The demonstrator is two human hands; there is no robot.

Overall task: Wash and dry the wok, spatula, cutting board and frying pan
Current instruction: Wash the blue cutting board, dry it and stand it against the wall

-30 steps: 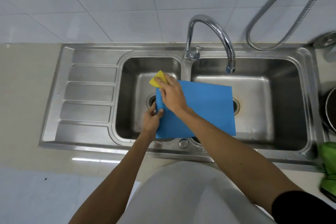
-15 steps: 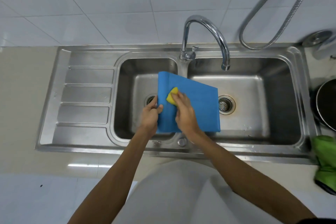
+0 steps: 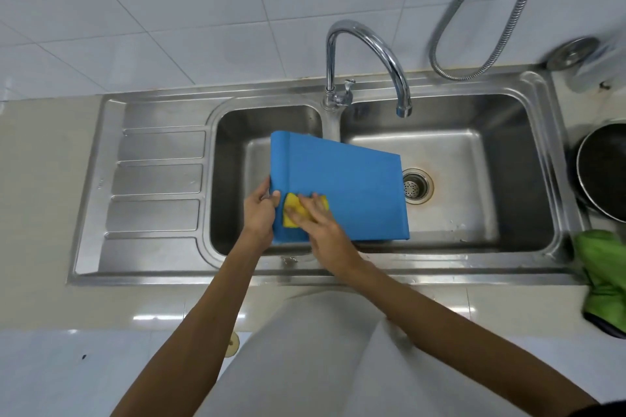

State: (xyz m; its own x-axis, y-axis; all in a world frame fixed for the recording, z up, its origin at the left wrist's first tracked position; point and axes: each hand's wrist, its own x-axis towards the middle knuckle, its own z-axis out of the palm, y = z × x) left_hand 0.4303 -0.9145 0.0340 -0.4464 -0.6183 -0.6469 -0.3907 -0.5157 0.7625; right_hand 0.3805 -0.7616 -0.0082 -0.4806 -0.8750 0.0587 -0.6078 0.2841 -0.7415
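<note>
A blue cutting board (image 3: 345,186) is held tilted over the double steel sink (image 3: 474,105), spanning the divider between the two basins. My left hand (image 3: 259,213) grips the board's left edge, thumb on the face. My right hand (image 3: 321,227) presses a yellow sponge (image 3: 293,211) against the board's lower left part, fingers laid over the sponge. A dark pan (image 3: 604,169) sits on the counter at the right edge, partly cut off. The wok and spatula are not in view.
The curved faucet (image 3: 372,54) arches over the right basin, with no water visibly running. A ribbed drainboard (image 3: 155,179) lies left of the basins. A green cloth (image 3: 603,267) lies on the counter at right. A metal hose (image 3: 491,27) hangs on the tiled wall.
My right hand has dragged the sponge down from the board's upper left corner to its lower left part. The board has swung and tilted, its left side edge now showing. My left hand keeps its grip.
</note>
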